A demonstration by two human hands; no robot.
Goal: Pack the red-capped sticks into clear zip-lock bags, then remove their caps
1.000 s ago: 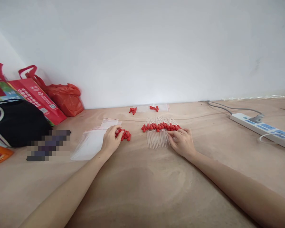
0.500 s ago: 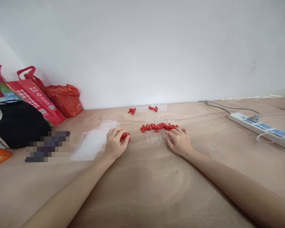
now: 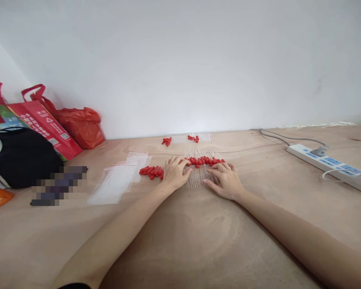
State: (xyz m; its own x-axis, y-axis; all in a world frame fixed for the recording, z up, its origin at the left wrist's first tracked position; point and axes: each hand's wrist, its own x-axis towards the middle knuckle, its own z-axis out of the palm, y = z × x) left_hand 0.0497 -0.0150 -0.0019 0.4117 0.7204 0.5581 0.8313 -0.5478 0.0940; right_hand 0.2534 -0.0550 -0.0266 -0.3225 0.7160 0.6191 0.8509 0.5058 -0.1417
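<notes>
A row of clear thin droppers (image 3: 197, 178) with red rubber bulbs (image 3: 202, 161) lies in the middle of the wooden table, tips pointing both toward me and away. At the left end of this row is my left hand (image 3: 175, 173), thumb and index finger apart and touching or very near the outermost droppers. My right hand (image 3: 225, 180) rests at the right end, its thumb and fingers spread beside the bulbs. Left of my left hand sits a heap of loose red bulbs (image 3: 152, 171), partly covered by that hand.
Clear zip bags (image 3: 112, 184) lie at left. Near the wall is another zip bag (image 3: 179, 138) with small red bulbs (image 3: 166, 141). A power strip (image 3: 327, 162) with cables lies right. Red bags (image 3: 81, 124) and a black bag (image 3: 24, 156) stand at far left.
My left hand has moved right, from the heap of red bulbs to the left end of the dropper row, uncovering the heap. My right hand's thumb has spread away from its fingers.
</notes>
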